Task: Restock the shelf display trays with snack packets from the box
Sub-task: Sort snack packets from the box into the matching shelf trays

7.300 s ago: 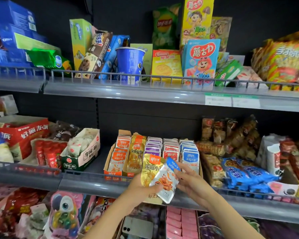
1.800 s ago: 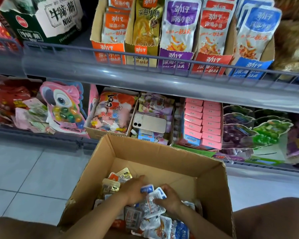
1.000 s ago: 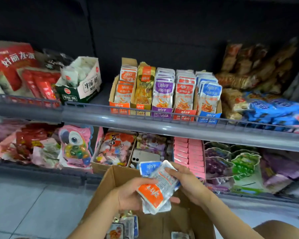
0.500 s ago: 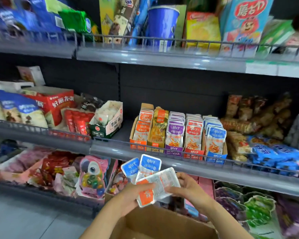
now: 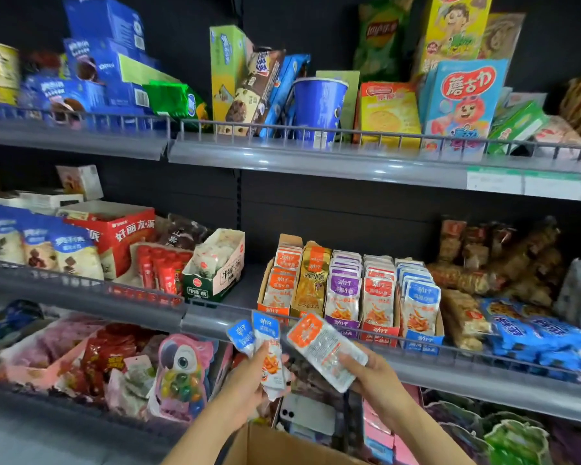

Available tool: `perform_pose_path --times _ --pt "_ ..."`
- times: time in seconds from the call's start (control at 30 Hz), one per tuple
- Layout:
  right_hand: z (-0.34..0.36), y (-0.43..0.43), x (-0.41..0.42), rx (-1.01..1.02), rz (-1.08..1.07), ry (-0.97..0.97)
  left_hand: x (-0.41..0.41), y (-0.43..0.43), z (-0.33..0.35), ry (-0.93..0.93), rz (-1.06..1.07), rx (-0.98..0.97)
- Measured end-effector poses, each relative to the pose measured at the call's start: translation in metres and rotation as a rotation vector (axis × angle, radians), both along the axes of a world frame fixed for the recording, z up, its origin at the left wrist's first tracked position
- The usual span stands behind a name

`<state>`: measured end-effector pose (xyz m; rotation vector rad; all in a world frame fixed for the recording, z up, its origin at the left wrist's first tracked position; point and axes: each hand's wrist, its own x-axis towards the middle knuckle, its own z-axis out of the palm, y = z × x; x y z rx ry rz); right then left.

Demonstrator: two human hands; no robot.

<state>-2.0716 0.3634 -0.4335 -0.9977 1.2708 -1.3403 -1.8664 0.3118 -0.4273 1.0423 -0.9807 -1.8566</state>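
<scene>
Snack packets in hand, both hands raised in front of the middle shelf (image 5: pixel 215 322).

- Left hand (image 5: pixel 249 387): grips two blue-topped packets (image 5: pixel 259 335), upright and fanned slightly, held by their lower halves.
- Right hand (image 5: pixel 373 374): holds one orange-topped packet (image 5: pixel 319 349), printed back toward the camera, tilted with its orange end up and to the left.
- Fingers (image 5: pixel 349 360) of both hands are grasping; neither hand is released. The two handfuls are close together but not touching.
- Display trays on the middle shelf, side by side behind the wire rail: orange tray (image 5: pixel 277 308), gold tray (image 5: pixel 311 290), purple tray (image 5: pixel 344 297), red tray (image 5: pixel 378 298), blue tray (image 5: pixel 420 305). Packets stand upright in rows in each.
- The held packets are below and just in front of the orange and gold trays, not yet in any tray.
- Cardboard box (image 5: pixel 282 448): only its rim shows at the bottom edge, beneath the forearms. Contents not visible.
- A white phone (image 5: pixel 307 414) lies flat on goods on the lower shelf, between the wrists.
</scene>
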Motion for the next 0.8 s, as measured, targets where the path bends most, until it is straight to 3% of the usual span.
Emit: perform_pose_path --times 0.1,0.17,0.37,0.47,0.57,0.8 --pt "0.011 -0.001 0.013 -0.085 -0.071 0.167 -0.011 0.006 0.0 0.012 0.005 -0.025" --pt "0.019 0.001 0.029 -0.139 -0.001 0.27 -0.021 0.011 0.004 0.038 -0.045 -0.057" --pt "0.032 0.006 0.061 -0.125 0.255 0.278 -0.025 0.01 0.014 0.147 -0.094 -0.074" --pt "0.027 -0.006 0.057 -0.169 0.123 0.276 -0.012 0.005 0.014 0.218 -0.153 -0.019" --pt "0.028 -0.02 0.046 -0.266 0.007 0.38 -0.003 0.002 0.016 0.166 -0.158 -0.057" --pt "0.046 -0.048 0.037 -0.102 0.179 0.047 0.014 -0.014 0.022 0.026 -0.139 -0.188"
